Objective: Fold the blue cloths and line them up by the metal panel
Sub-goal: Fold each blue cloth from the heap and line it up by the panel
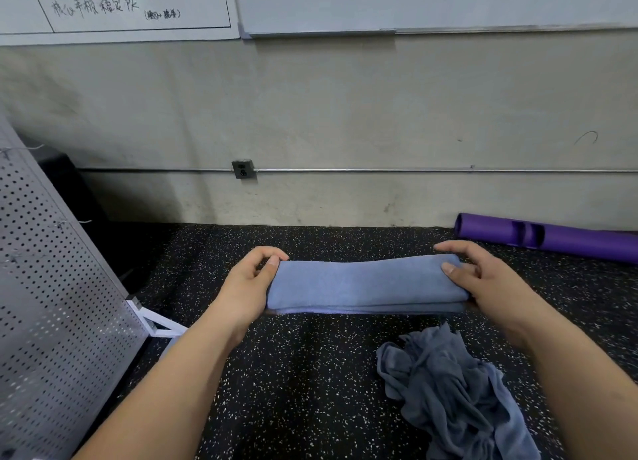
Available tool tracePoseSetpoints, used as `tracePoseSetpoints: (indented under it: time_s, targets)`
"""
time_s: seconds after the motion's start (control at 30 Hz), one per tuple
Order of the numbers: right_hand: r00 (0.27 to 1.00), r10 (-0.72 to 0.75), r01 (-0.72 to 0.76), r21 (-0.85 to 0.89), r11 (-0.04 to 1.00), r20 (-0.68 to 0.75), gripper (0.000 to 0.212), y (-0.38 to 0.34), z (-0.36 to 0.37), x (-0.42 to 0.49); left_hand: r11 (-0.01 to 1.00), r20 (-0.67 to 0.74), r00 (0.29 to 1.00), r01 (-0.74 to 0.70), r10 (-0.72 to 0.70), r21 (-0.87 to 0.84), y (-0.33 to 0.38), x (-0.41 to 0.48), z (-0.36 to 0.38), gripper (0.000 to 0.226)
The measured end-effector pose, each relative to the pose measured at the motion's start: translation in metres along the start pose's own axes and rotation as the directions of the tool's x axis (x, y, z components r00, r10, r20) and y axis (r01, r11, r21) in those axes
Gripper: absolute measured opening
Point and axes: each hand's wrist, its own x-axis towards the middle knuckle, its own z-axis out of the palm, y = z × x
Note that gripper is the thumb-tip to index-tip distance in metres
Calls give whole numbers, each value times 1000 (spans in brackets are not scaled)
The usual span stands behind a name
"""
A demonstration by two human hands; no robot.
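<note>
A folded blue cloth [366,285], a long flat strip of several layers, stretches sideways between the two hands, the left hand [247,287] gripping its left end and the right hand [483,280] gripping its right end, each with the thumb on top and fingers curled round the edge. It sits low over the black speckled floor [310,373], though whether it touches the floor is unclear. A crumpled heap of grey-blue cloths [452,390] lies nearer the person on the right, the perforated metal panel [51,304] stands at the left, and a purple tube [552,240] lies by the wall.
</note>
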Motion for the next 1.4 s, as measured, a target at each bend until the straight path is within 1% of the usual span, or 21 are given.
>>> tracePoseSetpoints:
  time_s: [0.1, 0.17, 0.2, 0.27, 0.37, 0.47, 0.57, 0.7, 0.77, 0.83, 0.9, 0.93, 1.0, 1.07, 1.1, 1.13, 1.17, 1.23, 1.27, 1.33, 1.4]
  targets:
    - [999, -31, 31, 11, 999, 8, 30, -2, -1, -2, 996, 47, 998, 49, -46, -73, 3, -2, 1, 24]
    - [999, -51, 51, 10, 999, -3, 30, -2, -4, -2, 990, 80, 995, 61, -51, -129, 4, -2, 2, 14]
    - [998, -63, 63, 18, 998, -8, 31, -2, -5, -2, 989, 91, 995, 47, -34, -142, 3, -1, 1, 12]
    - [996, -89, 89, 29, 996, -23, 33, 1, -9, 0, 990, 85, 996, -6, 18, -140, 2, 0, -2, 20]
    - [995, -96, 98, 52, 994, -40, 38, 5, -15, 5, 986, 26, 995, -95, 99, -141, 3, 2, -5, 27]
    - [994, -96, 100, 74, 992, -48, 43, 6, -15, 7, 981, -17, 990, -144, 143, -131, 6, 0, -4, 26]
    - [993, -105, 110, 85, 990, -58, 45, 5, -14, 7, 979, -54, 981, -190, 187, -74, 7, -2, -2, 19]
    - [993, -96, 103, 119, 988, -63, 46, 6, -15, 10, 971, -89, 967, -237, 237, 8, 0, 3, -4, 19]
    - [992, -104, 113, 115, 987, -75, 47, 6, -14, 10, 973, -53, 972, -229, 231, 40, -4, 5, -8, 21]
    - [985, -139, 150, 103, 983, -104, 47, 3, -9, 9, 963, 41, 981, -192, 187, 191, -10, 6, -11, 29]
    - [970, -203, 214, 67, 975, -135, 48, -3, 0, 6, 876, 154, 984, -149, 86, 459, -17, 4, -12, 32]
    - [962, -236, 245, 50, 968, -139, 48, -7, 5, 5, 803, 192, 981, -129, 18, 581, -21, 3, -10, 27]
    - [949, -292, 299, 40, 953, -119, 47, -15, 14, 2, 655, 244, 962, -108, -120, 748, -26, -2, -1, 19]
    - [934, -347, 350, 29, 936, -79, 47, -26, 22, -1, 517, 280, 937, -138, -207, 845, -26, -8, 12, 22]
    - [925, -376, 377, 19, 926, -52, 47, -31, 26, -3, 478, 301, 926, -163, -228, 863, -26, -12, 20, 26]
    - [916, -401, 401, -1, 916, -21, 48, -36, 30, -5, 468, 329, 918, -195, -224, 862, -26, -14, 27, 35]
    - [905, -425, 426, -35, 904, 15, 48, -40, 34, -7, 495, 368, 911, -236, -187, 836, -25, -16, 34, 49]
    - [891, -446, 453, -135, 881, 81, 50, -44, 44, -10, 644, 456, 890, -333, -27, 688, -17, -21, 50, 73]
    - [890, -443, 456, -180, 872, 110, 51, -45, 48, -11, 723, 475, 877, -376, 75, 579, -10, -24, 58, 78]
    - [892, -421, 448, -203, 871, 162, 52, -45, 56, -14, 838, 452, 862, -410, 228, 360, 3, -28, 74, 75]
    - [895, -409, 438, -177, 881, 180, 51, -45, 60, -15, 901, 406, 871, -382, 277, 207, 9, -30, 87, 64]
